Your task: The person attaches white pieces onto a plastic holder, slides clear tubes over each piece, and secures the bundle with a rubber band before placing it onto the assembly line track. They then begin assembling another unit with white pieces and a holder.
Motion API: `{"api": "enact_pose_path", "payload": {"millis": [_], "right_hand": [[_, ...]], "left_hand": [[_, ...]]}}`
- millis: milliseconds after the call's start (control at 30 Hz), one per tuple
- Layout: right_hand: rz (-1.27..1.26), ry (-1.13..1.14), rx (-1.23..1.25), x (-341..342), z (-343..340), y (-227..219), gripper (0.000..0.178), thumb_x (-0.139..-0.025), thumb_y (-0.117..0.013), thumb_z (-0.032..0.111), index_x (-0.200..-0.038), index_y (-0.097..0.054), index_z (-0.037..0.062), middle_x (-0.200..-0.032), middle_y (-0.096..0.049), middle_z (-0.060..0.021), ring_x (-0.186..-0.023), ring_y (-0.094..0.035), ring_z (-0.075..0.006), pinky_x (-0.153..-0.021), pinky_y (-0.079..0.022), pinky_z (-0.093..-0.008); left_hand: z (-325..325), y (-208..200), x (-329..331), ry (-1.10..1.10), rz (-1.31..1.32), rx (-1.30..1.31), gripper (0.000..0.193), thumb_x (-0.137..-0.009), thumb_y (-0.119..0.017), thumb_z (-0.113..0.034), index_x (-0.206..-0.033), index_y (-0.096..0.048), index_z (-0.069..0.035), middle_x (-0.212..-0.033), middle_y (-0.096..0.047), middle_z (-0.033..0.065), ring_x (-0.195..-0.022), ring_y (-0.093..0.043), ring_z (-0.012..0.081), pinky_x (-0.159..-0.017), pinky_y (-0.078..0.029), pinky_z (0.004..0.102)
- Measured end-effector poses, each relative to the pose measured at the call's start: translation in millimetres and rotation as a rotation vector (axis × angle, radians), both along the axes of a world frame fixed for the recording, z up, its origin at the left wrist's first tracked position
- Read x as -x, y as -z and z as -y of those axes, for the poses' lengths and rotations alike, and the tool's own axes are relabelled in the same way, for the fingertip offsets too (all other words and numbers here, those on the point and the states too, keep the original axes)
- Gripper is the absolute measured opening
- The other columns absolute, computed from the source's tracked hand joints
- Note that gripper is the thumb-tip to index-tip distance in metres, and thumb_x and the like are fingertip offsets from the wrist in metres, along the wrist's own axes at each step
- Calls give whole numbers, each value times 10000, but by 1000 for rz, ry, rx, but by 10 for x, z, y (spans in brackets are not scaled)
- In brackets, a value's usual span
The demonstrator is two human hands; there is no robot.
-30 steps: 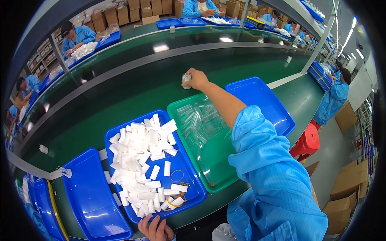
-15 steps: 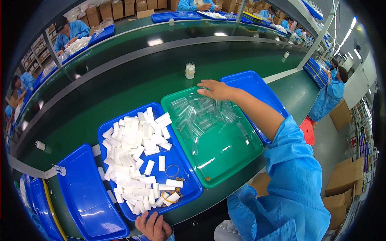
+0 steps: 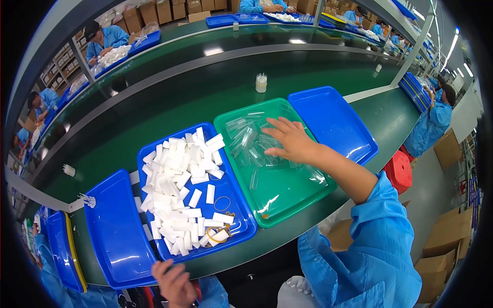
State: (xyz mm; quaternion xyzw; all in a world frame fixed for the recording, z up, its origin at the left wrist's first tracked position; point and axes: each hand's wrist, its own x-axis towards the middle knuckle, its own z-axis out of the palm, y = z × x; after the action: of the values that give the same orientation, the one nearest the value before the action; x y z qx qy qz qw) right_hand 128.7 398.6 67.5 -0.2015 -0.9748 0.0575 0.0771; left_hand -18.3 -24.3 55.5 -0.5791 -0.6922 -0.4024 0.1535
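My right hand (image 3: 294, 141) hovers over the green tray (image 3: 280, 200) with fingers spread and nothing gripped. Beneath it lie several clear plastic tubes (image 3: 247, 137), partly hidden by the hand; I cannot tell whether the fingertips touch them. My left hand (image 3: 174, 283) is at the bench's front edge, below the blue tray (image 3: 241, 226) of white pieces. Its fingers are loosely apart and hold nothing visible. Small white rectangular pieces (image 3: 177, 169) fill most of that blue tray. Rubber bands (image 3: 222, 204) lie near its right side.
Blue trays flank these two: one at the left (image 3: 120, 241), another at the back right (image 3: 334, 120). A bundle of clear tubes (image 3: 261, 83) stands upright on the green conveyor belt (image 3: 205, 92). A red stool (image 3: 398, 172) stands right. Co-workers sit across the belt.
My right hand has come from the far edge of the green tray to over the tubes, fingers spreading. The left hand has shifted left, away from the blue tray's edge. The view has turned slightly.
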Motion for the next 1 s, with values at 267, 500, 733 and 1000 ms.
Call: {"api": "enact_pose_path", "payload": {"millis": [267, 500, 733, 1000], "right_hand": [[-174, 88, -101, -793, 526, -37, 500, -765, -666, 285, -1202, -498, 108, -1256, -451, -147, -1154, -435, -336, -915, -366, -451], [-299, 398, 91, -1100, 729, 156, 528, -735, -669, 159, -1217, -458, 114, -1039, -532, -139, -919, -567, -325, -745, -487, -385], [-327, 347, 134, -1029, 761, 350, 597, -733, -671, 154, -1274, -419, 164, -1001, -555, -99, -870, -580, -292, -719, -491, -382], [-517, 380, 65, -995, 820, 341, 648, -688, -712, 208, -1275, -439, 173, -1066, -526, -82, -957, -545, -267, -749, -465, -379]], "left_hand": [[167, -277, 1028, -395, -126, 305, 372, -747, -536, 20, -1119, -520, 19, -1093, -544, 200, -1042, -498, 387, -917, -371, 444], [298, 102, 2282, -550, -307, 457, 421, -816, -502, -50, -1233, -456, -23, -1277, -410, 228, -1155, -416, 404, -989, -327, 433], [215, 489, 3284, -762, -260, 687, 508, -820, -507, -59, -1307, -367, -40, -1325, -358, 232, -1175, -400, 423, -988, -340, 440], [-33, 453, 3215, -716, -312, 601, 475, -818, -499, -43, -1276, -381, -17, -1293, -372, 239, -1122, -427, 433, -961, -357, 445]]}}
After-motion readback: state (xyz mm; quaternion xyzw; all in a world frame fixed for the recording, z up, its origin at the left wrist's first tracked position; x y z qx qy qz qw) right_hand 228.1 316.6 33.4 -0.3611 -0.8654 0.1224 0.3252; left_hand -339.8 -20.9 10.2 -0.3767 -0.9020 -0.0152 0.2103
